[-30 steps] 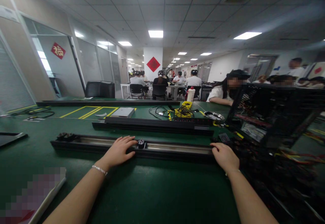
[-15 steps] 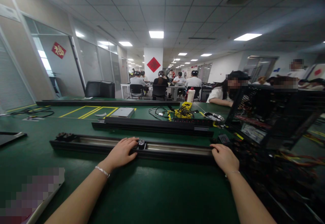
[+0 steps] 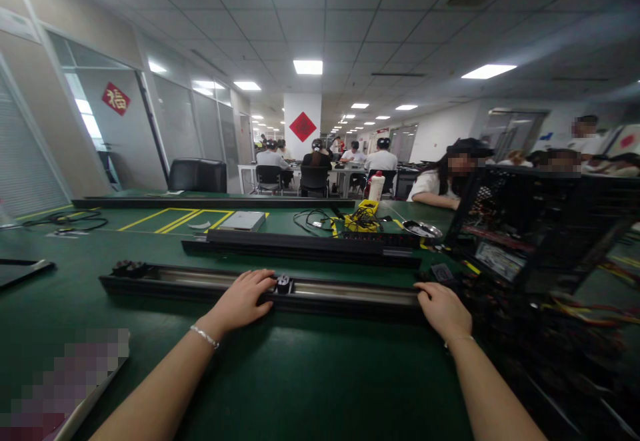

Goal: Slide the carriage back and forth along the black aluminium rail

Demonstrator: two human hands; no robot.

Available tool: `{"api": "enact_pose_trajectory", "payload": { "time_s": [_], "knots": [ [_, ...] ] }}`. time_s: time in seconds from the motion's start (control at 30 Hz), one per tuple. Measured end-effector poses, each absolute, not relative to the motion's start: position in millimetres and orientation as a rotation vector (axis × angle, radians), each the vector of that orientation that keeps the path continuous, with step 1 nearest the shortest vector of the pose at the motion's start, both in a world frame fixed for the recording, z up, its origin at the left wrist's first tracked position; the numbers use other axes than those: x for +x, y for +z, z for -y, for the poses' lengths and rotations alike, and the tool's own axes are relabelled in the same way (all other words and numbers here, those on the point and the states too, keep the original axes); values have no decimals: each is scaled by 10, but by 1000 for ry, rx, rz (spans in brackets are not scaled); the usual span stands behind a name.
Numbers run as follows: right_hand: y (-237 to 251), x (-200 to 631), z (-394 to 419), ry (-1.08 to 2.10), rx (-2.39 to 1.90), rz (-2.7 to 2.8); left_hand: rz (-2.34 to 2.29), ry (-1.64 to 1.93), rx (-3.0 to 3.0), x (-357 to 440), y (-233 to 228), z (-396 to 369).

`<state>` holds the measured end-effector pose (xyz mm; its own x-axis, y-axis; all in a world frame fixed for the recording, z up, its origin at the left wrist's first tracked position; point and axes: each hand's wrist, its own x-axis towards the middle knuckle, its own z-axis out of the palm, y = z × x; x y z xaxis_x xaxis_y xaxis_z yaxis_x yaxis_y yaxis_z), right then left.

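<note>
Black rail (image 3: 350, 296) runs left-to-right — left hand (image 3: 246, 300) and right hand (image 3: 445, 309) half-curled, holding it.

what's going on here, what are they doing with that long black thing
A person has both hands on a long black rail lying on the green table. The left hand lies across its middle, fingertips right by a small black block in the channel; the right hand is at the right end. Another black rail lies just beyond.
</note>
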<state>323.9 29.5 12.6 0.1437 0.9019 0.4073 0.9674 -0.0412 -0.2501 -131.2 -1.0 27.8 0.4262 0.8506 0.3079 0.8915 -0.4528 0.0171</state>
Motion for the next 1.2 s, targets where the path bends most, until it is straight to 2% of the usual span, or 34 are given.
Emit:
{"api": "enact_pose_trajectory", "payload": {
  "time_s": [1.2],
  "knots": [
    [154,3211,-252,-200,-2017,1733,1560,-447,-2478,-1216,280,50]
  ]
}}
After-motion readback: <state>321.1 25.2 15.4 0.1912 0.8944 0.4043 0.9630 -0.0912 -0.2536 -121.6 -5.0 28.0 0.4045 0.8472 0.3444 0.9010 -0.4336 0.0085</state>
